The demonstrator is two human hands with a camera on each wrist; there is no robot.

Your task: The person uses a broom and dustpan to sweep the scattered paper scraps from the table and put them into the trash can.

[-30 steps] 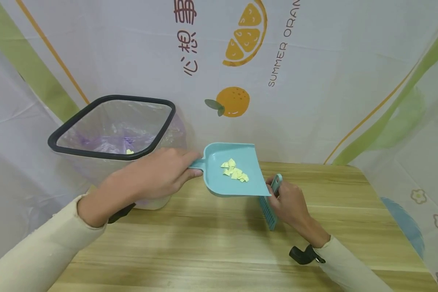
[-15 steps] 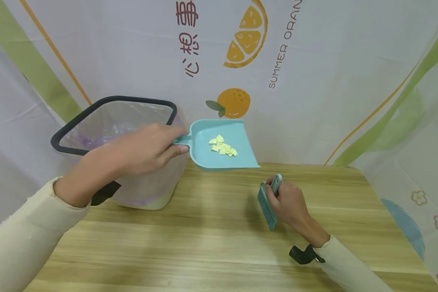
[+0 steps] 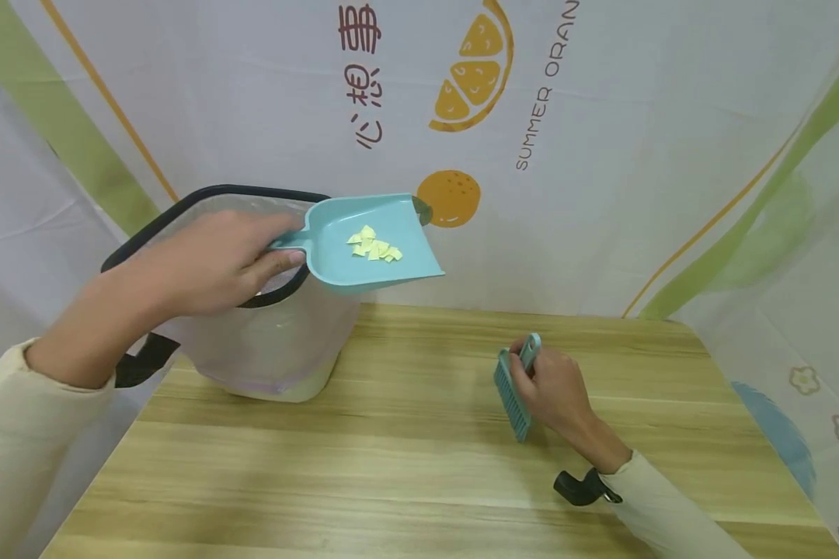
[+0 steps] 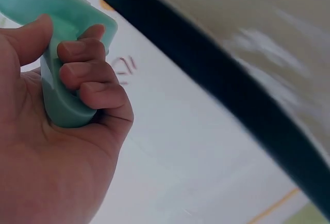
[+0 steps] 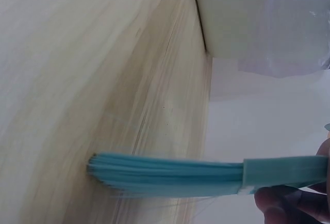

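Observation:
My left hand [image 3: 213, 260] grips the handle of a light blue dustpan [image 3: 335, 252], raised above the table beside and partly over the bin's rim. Several pale yellow scraps [image 3: 374, 245] lie in a cluster on the pan. In the left wrist view, the fingers [image 4: 85, 72] curl round the dustpan handle [image 4: 67, 108]. At the table's right part, my right hand [image 3: 555, 388] holds a blue-green hand brush [image 3: 510, 396]. Its bristles [image 5: 154, 174] touch the wooden surface in the right wrist view.
A white bin [image 3: 280, 349] with a black rim [image 3: 217, 189] and a clear purplish liner stands at the table's back left. The wooden table [image 3: 391, 466] meets a white printed curtain [image 3: 601, 194] behind. A black strap mount [image 3: 580, 487] sits on the right wrist.
My left hand has carried the dustpan up and to the left, toward the bin, with the scraps still on it. The right hand and brush stay in place.

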